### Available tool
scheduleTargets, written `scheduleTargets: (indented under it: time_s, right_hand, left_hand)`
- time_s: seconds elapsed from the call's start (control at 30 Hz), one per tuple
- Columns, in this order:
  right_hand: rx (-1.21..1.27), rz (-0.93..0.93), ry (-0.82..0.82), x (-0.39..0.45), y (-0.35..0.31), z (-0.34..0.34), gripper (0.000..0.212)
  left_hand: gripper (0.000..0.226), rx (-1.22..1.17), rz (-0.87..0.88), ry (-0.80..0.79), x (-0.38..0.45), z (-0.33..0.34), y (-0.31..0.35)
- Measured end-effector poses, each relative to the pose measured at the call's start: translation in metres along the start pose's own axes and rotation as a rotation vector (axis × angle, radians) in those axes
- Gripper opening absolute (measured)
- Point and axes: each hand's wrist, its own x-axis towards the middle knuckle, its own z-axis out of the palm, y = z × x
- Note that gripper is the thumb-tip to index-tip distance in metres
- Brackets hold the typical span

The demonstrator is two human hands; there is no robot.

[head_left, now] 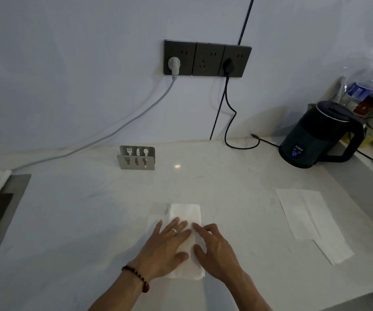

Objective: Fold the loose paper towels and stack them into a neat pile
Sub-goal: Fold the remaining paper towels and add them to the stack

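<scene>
1. Pale marble-look tabletop fills the lower frame, white wall behind it.
2. Folded white paper towel lies at 6 o'clock on the tabletop, long side running toward 12, both hands on its near half.
3. Left hand: grip spread flat, fingers straight, palm pressing the towel's left part. Silver ring on one finger, dark bead bracelet at the wrist.
4. Right hand: fingers loosely bent, fingertips touching the towel's right edge, thumb on the towel near the left thumb. Pinching nothing that I can see.
5. Loose white paper towels, unfolded and overlapping, lie flat at 3 o'clock, well apart from the hands.
6. Brushed-metal napkin holder with fork, knife and spoon cut-outs stands upright at 11 o'clock near the wall.
7. Dark green electric kettle with lit blue display sits at 2 o'clock; black cord hangs from the dark grey triple wall socket panel at 12.
8. Grey cable runs from the left socket toward 9 o'clock.
9. Clear plastic bottles are behind the kettle, blurred.
</scene>
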Motion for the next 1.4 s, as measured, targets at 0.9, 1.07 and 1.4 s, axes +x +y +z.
scheduleTargets:
  time_s: [0.9,1.07,1.4]
  right_hand:
    - [-0.27,0.434,0.347,-0.046,0.236,-0.109,0.052]
    - [-0.383,0.351,0.37,-0.021,0.268,-0.123,0.017]
    - [-0.248,-0.061,0.597,-0.037,0.238,-0.12,0.009]
  left_hand:
    - [0.047,0.075,0.201,0.009,0.157,0.047,0.183]
    - [0.035,-0.034,0.2,0.097,0.167,0.05,0.196]
    - [0.034,-1.241,-0.523,-0.094,0.206,0.014,0.236]
